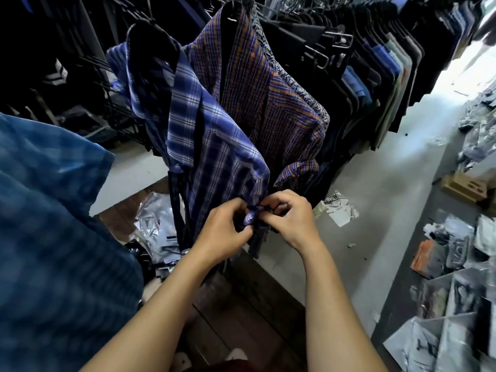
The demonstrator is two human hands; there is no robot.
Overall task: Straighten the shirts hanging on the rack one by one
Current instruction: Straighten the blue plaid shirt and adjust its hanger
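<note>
A blue and white plaid shirt [212, 135] hangs on a black hanger at the front of the rack. My left hand [222, 232] and my right hand [291, 218] meet at its front edge low down, and both pinch a bunched fold of the blue fabric between fingers and thumb. Right behind it hangs an orange and blue checked shirt [271, 98], with a grey patterned shirt [300, 87] after that. A long row of dark garments [375, 76] fills the rack further back.
A blurred blue plaid cloth [53, 210] fills the left foreground. Plastic-wrapped packets [155, 224] lie on the floor under the shirts. More packets and grey boxes [451, 291] line the right side, with pale floor [375, 183] between them and the rack.
</note>
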